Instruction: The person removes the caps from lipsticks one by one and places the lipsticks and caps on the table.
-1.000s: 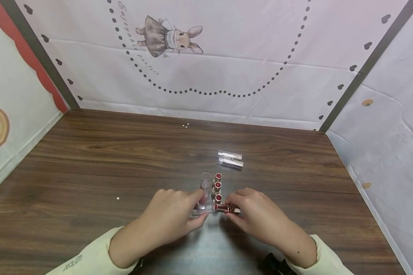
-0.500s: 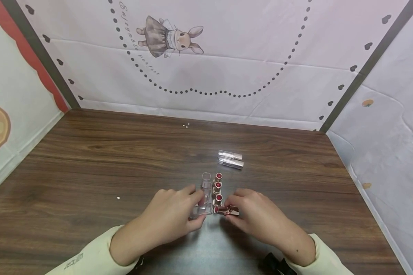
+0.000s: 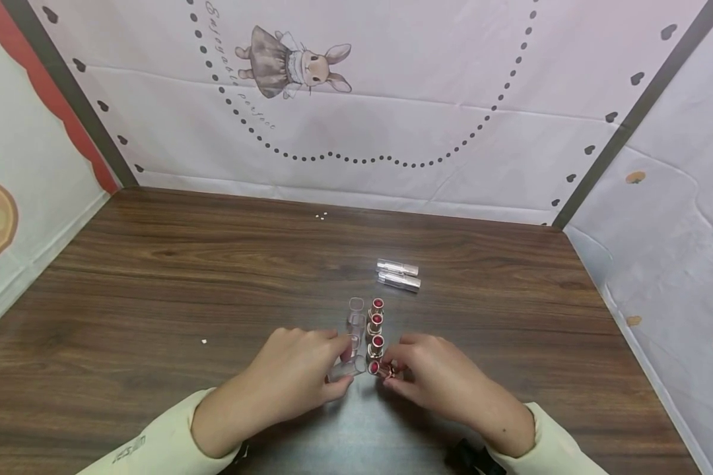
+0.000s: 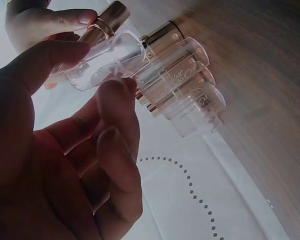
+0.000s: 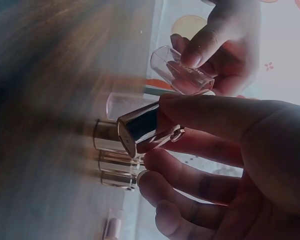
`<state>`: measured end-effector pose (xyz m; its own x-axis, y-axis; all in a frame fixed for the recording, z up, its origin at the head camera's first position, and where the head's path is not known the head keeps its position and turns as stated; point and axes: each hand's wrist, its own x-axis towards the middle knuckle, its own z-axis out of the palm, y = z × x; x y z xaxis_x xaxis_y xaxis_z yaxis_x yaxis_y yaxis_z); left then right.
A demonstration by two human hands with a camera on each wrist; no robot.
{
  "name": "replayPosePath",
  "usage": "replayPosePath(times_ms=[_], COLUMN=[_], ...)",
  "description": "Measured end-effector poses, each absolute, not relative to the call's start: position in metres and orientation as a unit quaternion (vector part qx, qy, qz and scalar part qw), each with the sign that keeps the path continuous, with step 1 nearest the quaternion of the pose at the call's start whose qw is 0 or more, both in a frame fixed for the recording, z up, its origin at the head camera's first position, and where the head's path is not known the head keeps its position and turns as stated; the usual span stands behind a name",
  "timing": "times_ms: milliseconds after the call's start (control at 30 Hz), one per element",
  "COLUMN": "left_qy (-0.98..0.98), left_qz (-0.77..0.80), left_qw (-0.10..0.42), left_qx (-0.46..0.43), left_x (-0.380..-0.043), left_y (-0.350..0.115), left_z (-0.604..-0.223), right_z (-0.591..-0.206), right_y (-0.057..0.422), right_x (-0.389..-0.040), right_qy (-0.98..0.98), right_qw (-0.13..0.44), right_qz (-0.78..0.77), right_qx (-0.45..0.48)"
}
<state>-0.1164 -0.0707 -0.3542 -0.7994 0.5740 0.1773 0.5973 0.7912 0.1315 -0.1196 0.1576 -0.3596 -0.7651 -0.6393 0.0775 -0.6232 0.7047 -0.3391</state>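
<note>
My left hand (image 3: 294, 369) pinches a clear lipstick cap (image 3: 347, 368) between thumb and fingers, its rim tilted toward the right. Just across from it, my right hand (image 3: 434, 371) grips an uncapped red lipstick (image 3: 375, 367) by its shiny gold base (image 5: 139, 128). A small gap separates the cap from the lipstick. Beyond the hands, three open lipsticks (image 3: 376, 320) stand upright in a column, red tips up. Left of that column stand more clear caps (image 3: 357, 321), the nearest partly behind my left fingers.
Two silvery tubes (image 3: 399, 282) lie side by side farther back on the dark wooden table (image 3: 243, 264). Tiny white bits (image 3: 321, 216) lie near the back edge, and another white speck (image 3: 204, 341) is at the left. Printed cloth walls (image 3: 392, 86) enclose the table.
The lipstick in my right hand has turned from nearly flat to more upright and come away from the cap. The cap in my left hand has shifted slightly left, its rim tipping up.
</note>
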Motion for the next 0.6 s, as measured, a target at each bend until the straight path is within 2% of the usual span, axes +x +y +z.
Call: replayPosePath(times_ms=[367, 600], left_qy=[-0.941, -0.940], left_qz=[-0.099, -0.091], left_qw=[0.039, 0.046], left_qx=[-0.322, -0.327], left_x=[-0.118, -0.120], left_y=[-0.072, -0.073], left_z=[-0.357, -0.360], right_z=[-0.367, -0.373], right_y=[0.153, 0.152], right_x=[-0.121, -0.123], right_qy=[0.921, 0.920], right_qw=[0.025, 0.008], right_qz=[-0.173, -0.171], right_qx=[-0.349, -0.353])
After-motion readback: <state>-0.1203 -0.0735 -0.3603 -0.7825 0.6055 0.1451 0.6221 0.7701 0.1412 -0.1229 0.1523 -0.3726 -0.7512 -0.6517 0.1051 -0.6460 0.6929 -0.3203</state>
